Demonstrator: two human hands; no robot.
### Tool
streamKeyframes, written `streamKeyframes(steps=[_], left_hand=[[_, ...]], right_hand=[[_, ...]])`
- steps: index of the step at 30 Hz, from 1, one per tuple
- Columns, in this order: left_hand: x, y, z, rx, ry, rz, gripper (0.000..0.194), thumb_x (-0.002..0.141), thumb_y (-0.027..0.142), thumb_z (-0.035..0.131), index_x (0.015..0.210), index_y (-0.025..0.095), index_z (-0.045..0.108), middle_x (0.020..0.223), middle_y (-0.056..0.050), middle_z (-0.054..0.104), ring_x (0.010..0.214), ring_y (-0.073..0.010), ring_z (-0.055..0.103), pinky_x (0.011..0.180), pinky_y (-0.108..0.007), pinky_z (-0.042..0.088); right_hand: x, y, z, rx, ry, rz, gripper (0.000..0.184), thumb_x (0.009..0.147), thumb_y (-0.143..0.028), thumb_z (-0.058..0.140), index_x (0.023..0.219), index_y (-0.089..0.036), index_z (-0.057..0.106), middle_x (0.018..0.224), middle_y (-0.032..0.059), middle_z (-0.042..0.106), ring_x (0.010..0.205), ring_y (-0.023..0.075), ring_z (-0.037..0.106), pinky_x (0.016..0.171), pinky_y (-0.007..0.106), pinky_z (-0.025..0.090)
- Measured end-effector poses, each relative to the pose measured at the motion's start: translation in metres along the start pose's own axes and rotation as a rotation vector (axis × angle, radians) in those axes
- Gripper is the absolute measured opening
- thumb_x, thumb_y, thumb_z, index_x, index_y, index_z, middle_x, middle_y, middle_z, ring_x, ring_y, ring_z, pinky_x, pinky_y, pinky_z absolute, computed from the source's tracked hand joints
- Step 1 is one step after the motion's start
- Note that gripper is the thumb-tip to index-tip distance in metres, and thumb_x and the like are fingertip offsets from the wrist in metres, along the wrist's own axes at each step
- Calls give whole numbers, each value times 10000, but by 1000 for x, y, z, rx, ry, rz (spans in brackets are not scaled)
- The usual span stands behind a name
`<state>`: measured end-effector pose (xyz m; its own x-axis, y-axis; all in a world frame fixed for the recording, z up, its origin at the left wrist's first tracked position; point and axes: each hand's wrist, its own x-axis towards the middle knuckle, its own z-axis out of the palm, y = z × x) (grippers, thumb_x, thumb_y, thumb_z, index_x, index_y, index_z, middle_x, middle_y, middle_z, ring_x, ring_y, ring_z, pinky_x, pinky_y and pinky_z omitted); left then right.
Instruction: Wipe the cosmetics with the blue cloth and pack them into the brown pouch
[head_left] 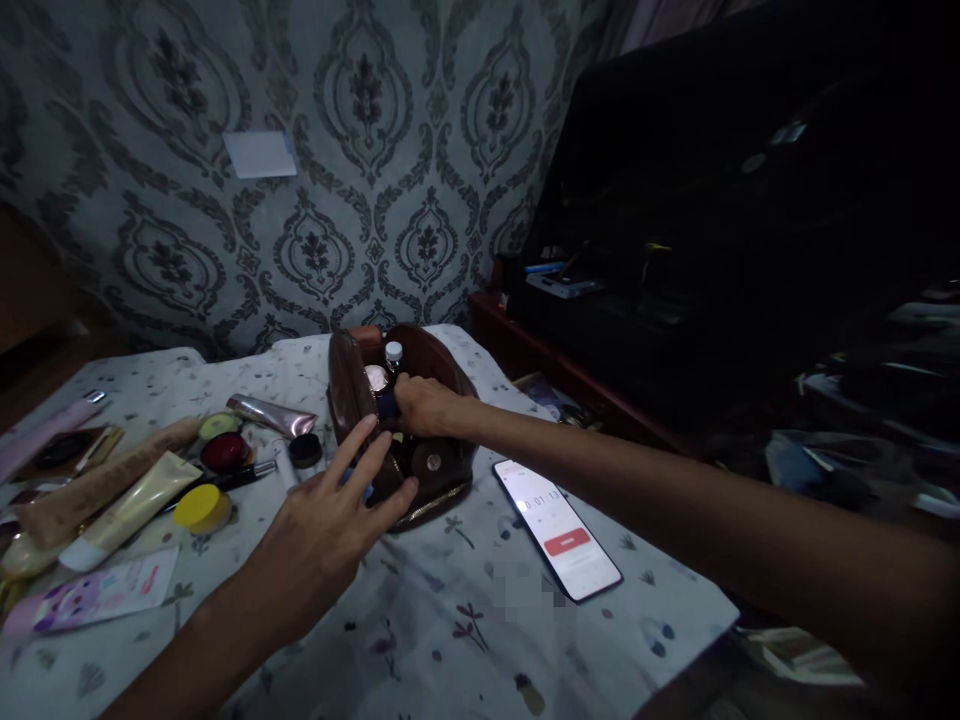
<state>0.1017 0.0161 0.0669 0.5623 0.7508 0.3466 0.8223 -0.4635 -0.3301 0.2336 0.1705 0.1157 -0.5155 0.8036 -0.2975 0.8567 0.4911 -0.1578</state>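
A brown toiletry bag stands unzipped on the cloth. My right hand reaches into it with curled fingers, their tips hidden. Beside those fingers is something dark blue, too dim to name. Also inside the bag are a small bottle with a pale cap and a round pinkish item. Against the bag's near left edge rests my left hand, its fingers spread and nothing in them. A bit of blue shows behind its fingers.
Left of the bag lie several cosmetics, among them a yellow-lidded jar, a cream tube, a purple-and-white tube, a metallic tube and a black-lidded jar. A phone showing a timer lies at right, near the cloth's edge.
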Motion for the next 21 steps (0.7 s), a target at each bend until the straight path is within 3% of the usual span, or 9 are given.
streamKeyframes(steps=[4, 9, 14, 18, 21], left_hand=[[0, 0, -1, -15, 10, -2, 763, 647, -38, 496, 1336, 278, 585, 1528, -188, 440, 1482, -434, 284, 638, -355, 612], [0, 0, 0, 1, 22, 14, 797, 628, -49, 482, 1345, 284, 572, 1511, -203, 453, 1467, -439, 316, 633, -374, 620], [0, -1, 1, 12, 29, 20, 783, 637, -50, 454, 1338, 282, 566, 1506, -209, 456, 1470, -438, 310, 636, -378, 619], [-2, 0, 3, 8, -26, 9, 790, 671, -45, 408, 1379, 288, 516, 1556, -182, 402, 1509, -421, 216, 650, -373, 619], [-3, 0, 3, -24, -63, -13, 748, 717, -17, 428, 1394, 293, 494, 1596, -163, 346, 1531, -404, 137, 682, -396, 626]], right_hand=[[10, -2, 4, 34, -5, 21, 498, 835, -317, 711, 1275, -106, 612, 1318, 228, 648, 1181, 342, 660, 895, 363, 569], [16, -1, 6, 49, -56, -28, 332, 847, -243, 680, 1130, -69, 708, 1154, 207, 731, 1096, 316, 707, 837, 305, 567], [17, 1, 5, 25, -87, -50, 357, 831, -284, 696, 1125, -84, 719, 1117, 203, 742, 1065, 317, 719, 819, 313, 573], [7, 2, 0, -16, -55, -64, 449, 865, -360, 672, 1231, -100, 673, 1235, 217, 695, 1111, 333, 696, 822, 340, 574], [-13, 4, -8, -68, 0, -104, 381, 963, -331, 535, 1233, -94, 666, 1240, 225, 687, 1154, 330, 673, 854, 341, 545]])
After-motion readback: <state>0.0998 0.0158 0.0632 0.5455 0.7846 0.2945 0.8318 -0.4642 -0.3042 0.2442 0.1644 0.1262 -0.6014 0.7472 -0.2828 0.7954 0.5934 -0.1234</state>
